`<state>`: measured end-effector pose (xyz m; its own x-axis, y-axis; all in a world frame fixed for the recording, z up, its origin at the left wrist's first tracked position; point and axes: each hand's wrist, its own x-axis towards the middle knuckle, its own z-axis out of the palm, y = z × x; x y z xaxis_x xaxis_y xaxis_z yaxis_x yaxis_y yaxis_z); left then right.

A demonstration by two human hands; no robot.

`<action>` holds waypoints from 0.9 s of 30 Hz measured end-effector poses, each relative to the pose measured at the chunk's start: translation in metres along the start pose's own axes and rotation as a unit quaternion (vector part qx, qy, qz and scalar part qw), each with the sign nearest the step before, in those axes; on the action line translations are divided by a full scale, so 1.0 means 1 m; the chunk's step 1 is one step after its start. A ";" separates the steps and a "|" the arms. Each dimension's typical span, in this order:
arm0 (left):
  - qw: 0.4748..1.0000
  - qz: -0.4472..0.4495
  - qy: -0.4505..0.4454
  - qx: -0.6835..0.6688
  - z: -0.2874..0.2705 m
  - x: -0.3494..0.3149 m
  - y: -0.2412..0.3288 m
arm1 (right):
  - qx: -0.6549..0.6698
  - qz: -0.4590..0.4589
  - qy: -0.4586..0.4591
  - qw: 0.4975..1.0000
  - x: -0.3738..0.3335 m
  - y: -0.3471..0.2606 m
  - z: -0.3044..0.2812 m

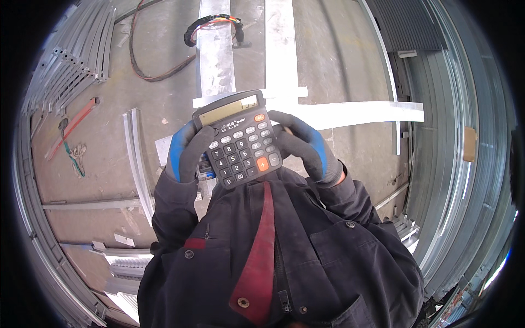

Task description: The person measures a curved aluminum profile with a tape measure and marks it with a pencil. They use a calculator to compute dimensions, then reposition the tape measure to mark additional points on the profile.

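Note:
A black desktop calculator is held up in front of my chest, tilted a little, with its keys and display facing me. My left hand, in a grey and blue work glove, grips its left edge, the thumb lying over the front near the upper keys. On the opposite side my right hand, gloved the same way, holds the right edge; its fingers curl partly behind the case. Below the left glove, a small dark blue object shows beside the calculator, too covered to name.
Bright metal strips lie on the concrete floor ahead. A black cable bundle rests across one strip. Stacked metal frames stand at the far left, near a red bar and a green strap. Long metal profiles line the right.

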<state>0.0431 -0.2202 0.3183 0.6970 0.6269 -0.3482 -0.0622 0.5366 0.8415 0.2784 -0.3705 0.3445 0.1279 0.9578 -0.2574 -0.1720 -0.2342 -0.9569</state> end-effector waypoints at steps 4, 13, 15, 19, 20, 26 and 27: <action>1.000 -0.012 0.010 -0.020 -0.002 0.003 -0.002 | 0.081 0.016 0.128 0.988 -0.008 -0.009 0.002; 1.000 -0.008 0.027 -0.014 -0.005 0.000 -0.006 | -0.122 -0.146 0.114 0.975 -0.037 -0.019 0.024; 0.999 -0.010 0.025 -0.021 -0.005 0.000 -0.006 | -0.182 -0.183 0.065 0.964 -0.035 -0.014 0.030; 0.999 0.016 0.040 -0.009 -0.003 0.000 -0.008 | -0.248 -0.177 0.015 0.952 -0.039 -0.009 0.038; 0.999 0.017 0.041 -0.007 -0.003 0.000 -0.008 | -0.246 -0.188 0.009 0.951 -0.038 -0.008 0.038; 0.999 0.010 0.038 0.019 -0.002 -0.002 -0.002 | -0.256 -0.202 -0.023 0.945 -0.036 -0.005 0.040; 0.999 0.008 0.034 0.021 -0.002 -0.003 0.000 | -0.250 -0.197 -0.021 0.948 -0.034 -0.004 0.042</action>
<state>0.0398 -0.2212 0.3184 0.6454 0.6733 -0.3607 -0.0426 0.5032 0.8631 0.2341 -0.3957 0.3626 0.0446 0.9907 0.1285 0.3674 0.1033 -0.9243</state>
